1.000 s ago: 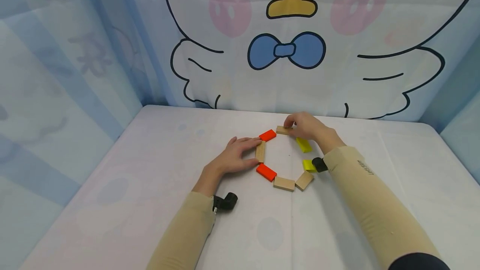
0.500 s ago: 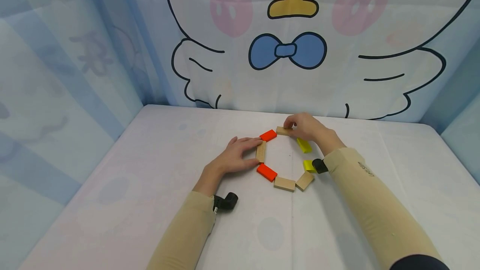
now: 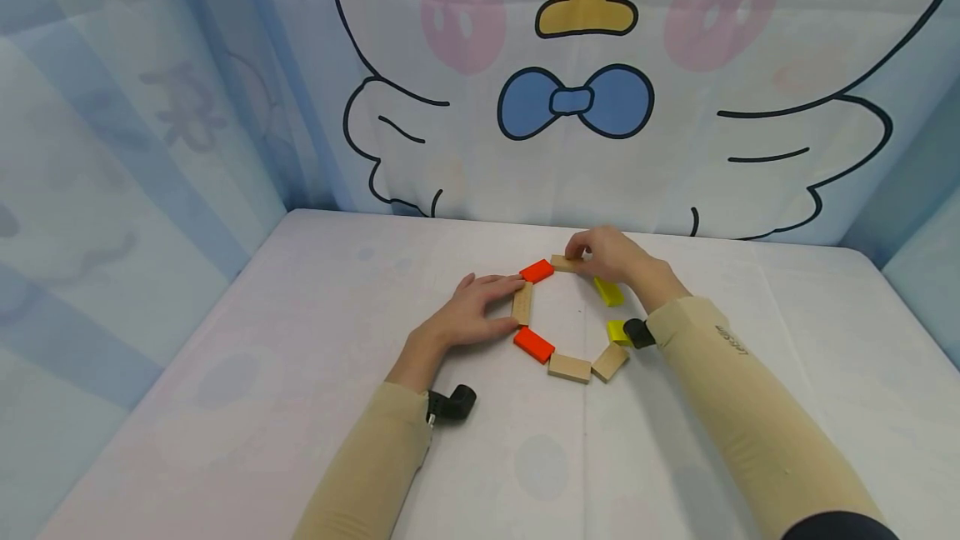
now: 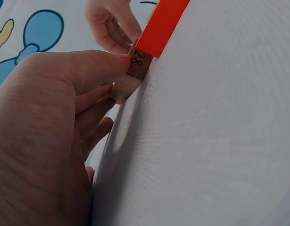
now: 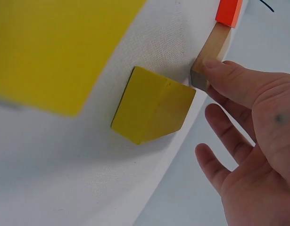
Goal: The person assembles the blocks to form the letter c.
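Note:
Several small rectangular wooden blocks lie in a ring on the table. My left hand [image 3: 468,312] spans the plain block [image 3: 522,304] on the ring's left side, thumb at its near end and fingertips at its far end. In the left wrist view the thumb presses a block face marked 28. At the far side, my right hand [image 3: 613,255] pinches another plain block [image 5: 213,49] between thumb and fingers. Its end sits close to a red block [image 3: 537,271]. A yellow block [image 5: 152,106] stands just beside the right fingers.
A second red block [image 3: 533,345], two plain blocks [image 3: 569,368] and another yellow block [image 3: 618,332] form the near part of the ring. A gap separates the two yellow blocks. Behind the white table [image 3: 360,273] hangs a cartoon-printed cloth [image 3: 615,182].
The right hand and its plain block have shifted very slightly left, toward the far red block. My left hand stays in place on its block.

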The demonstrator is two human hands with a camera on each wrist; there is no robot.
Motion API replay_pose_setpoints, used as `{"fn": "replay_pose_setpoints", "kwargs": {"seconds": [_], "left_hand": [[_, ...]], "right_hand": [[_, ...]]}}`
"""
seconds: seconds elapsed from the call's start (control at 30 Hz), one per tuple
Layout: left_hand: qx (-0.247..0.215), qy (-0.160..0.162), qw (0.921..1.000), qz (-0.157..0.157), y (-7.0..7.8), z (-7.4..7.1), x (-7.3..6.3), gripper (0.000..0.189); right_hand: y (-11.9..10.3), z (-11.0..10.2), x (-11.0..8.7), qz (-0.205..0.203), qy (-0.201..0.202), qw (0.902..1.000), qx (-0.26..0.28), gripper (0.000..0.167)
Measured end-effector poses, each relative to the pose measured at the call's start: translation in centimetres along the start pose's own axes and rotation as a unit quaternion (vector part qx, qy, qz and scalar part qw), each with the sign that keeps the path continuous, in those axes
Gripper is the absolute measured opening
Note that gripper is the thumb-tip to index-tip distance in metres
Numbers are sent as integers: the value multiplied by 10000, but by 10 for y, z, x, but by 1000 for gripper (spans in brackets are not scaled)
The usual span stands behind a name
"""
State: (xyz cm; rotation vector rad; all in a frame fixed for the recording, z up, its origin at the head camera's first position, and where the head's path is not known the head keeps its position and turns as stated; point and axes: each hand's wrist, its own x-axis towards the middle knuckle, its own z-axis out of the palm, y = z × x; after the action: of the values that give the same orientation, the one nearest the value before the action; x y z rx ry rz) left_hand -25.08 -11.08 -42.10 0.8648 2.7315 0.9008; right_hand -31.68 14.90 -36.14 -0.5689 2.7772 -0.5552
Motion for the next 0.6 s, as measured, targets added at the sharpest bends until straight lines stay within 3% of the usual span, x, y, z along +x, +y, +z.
{"fn": "replay_pose_setpoints", "kwargs": {"seconds": [0.6], "left_hand": [[-12,-48,10000,-60,2,-1,0,63]], "right_hand": [[6,-5,-8,4,89,10000,13,25]]}}
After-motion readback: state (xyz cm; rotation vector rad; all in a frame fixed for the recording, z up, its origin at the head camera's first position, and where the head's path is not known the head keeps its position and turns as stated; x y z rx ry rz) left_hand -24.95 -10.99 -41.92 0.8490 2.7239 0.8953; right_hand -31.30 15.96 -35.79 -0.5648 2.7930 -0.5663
